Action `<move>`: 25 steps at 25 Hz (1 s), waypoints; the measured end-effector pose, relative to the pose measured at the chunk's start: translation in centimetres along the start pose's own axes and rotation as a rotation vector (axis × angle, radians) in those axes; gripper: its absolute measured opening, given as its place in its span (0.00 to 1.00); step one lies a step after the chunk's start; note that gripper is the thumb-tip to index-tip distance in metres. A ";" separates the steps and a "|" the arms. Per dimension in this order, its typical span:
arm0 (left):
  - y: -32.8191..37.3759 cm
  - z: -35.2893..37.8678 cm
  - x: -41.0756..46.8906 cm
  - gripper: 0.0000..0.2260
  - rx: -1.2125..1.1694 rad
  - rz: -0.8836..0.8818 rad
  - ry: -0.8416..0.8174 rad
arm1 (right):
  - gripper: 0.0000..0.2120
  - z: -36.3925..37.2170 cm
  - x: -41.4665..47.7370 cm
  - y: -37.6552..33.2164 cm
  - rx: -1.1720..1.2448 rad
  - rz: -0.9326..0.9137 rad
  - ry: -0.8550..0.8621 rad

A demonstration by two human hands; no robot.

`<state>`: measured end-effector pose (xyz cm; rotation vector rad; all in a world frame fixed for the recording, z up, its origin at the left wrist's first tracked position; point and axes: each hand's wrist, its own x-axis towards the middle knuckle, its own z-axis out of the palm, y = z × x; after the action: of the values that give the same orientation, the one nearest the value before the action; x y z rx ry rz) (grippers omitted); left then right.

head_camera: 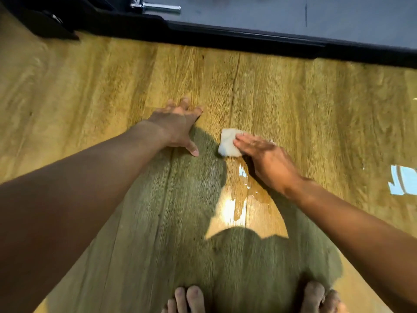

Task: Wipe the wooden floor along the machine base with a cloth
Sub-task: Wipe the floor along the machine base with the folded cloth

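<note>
Head view looks straight down at a wooden floor [293, 105], its planks running away from the person. The cloth [228, 143] is small, white and folded, and lies on the floor mid-frame, near the machine base [248, 39] but apart from it. The base is a black strip slanting across the top of the frame. Bare planks lie between cloth and base. The right hand [266, 157] sits on the cloth's right part, fingers straight and together, pressing it down. Its grip is flat, not curled round the cloth. The hand is motion-blurred and the thumb is not clear. The left hand [178, 126] is just beside the cloth on its left, not touching it. It lies palm down on bare floor, grip wide, fingers spread, holding nothing. A shiny wet patch [239, 199] lies on the near side of the cloth, below the right wrist, with a streak running toward the feet. Beyond the base is a grey surface [316, 16], with a chrome bar [158, 7] over it at top left. A black machine part [45, 21] juts over the floor in the top left corner. Bare toes of the left foot [187, 299] and right foot [316, 294] show at the bottom edge. The person's shadow [180, 222] covers the near floor. There is a bright reflection [404, 180] on the floor at the right edge.
</note>
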<state>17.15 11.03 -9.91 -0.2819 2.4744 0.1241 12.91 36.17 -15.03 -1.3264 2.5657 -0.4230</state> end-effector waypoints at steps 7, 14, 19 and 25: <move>-2.6 -0.9 1.4 0.58 -0.093 -0.166 -0.015 | 0.37 2.1 -4.0 -4.6 0.001 -0.141 0.028; -3.4 0.1 2.2 0.58 -0.023 -0.131 0.024 | 0.29 -1.0 13.2 3.4 -0.020 -0.107 0.020; -3.4 0.0 2.2 0.58 -0.074 -0.136 -0.008 | 0.26 -2.9 22.1 5.0 0.005 0.209 0.168; -3.4 -0.1 2.0 0.58 -0.089 -0.135 -0.003 | 0.28 -0.6 15.4 1.1 0.025 -0.176 0.025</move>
<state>16.27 7.35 -11.12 -0.4857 2.4420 0.1776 3.14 24.20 -15.80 -1.5541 2.4637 -0.5041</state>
